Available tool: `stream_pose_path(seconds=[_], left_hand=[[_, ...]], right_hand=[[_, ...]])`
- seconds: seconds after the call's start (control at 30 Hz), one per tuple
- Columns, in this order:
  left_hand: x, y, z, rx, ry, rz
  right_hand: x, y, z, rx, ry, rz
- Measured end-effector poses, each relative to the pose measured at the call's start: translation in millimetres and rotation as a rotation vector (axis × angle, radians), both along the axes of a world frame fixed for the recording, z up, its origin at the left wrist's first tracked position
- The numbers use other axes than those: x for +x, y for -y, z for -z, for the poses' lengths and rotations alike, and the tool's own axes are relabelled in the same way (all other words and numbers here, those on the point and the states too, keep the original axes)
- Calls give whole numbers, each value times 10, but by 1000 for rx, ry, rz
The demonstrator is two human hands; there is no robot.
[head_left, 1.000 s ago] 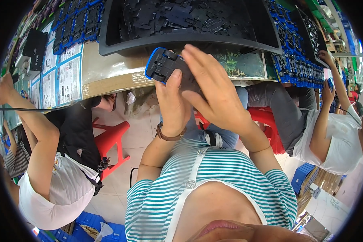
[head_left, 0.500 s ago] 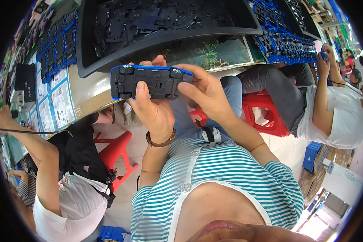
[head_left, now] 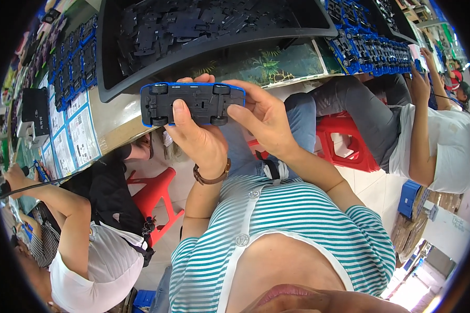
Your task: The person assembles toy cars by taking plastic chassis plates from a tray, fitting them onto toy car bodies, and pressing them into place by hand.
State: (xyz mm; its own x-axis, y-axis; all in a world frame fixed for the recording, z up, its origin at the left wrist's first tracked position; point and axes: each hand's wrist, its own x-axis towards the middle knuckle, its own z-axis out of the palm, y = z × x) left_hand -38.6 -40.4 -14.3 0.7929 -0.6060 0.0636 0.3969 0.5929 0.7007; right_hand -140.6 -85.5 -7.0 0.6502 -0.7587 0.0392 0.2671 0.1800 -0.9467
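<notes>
A blue toy car (head_left: 193, 104) is held up in front of me, its black underside and wheels facing me. My left hand (head_left: 202, 143) grips it from below, with the thumb flat on the underside and fingertips showing past the far edge. At the car's right end, my right hand (head_left: 266, 120) pinches it, thumb on the underside and fingers behind. Just beyond the car stands a large black tray (head_left: 162, 67) with a heap of flat black car bases (head_left: 193, 26) in it.
Rows of blue toy cars lie wheels up on the table at the right (head_left: 371, 57) and left (head_left: 75, 62). Printed sheets (head_left: 73, 135) cover the table's left part. Co-workers sit on both sides, near red stools (head_left: 344, 143) (head_left: 159, 201).
The toy car has tipped slightly, so its underside faces me more squarely, and it has shifted a little left. Both hands keep their hold. The left co-worker's arm has moved lower.
</notes>
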Motion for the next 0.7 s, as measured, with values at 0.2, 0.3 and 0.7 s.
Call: stream_pose_path(seconds=[0.2,0.3,0.7], left_hand=[[119,-17,-9,-14,-115,6],[102,-29,-17,5,-140,-15],[-20,-64,-72,55,57,-152]], right_hand=[[-37,111,-47,300,97,-153],[-28,51,-51,243,84,-159],[12,-73,-23,157,40,-88]])
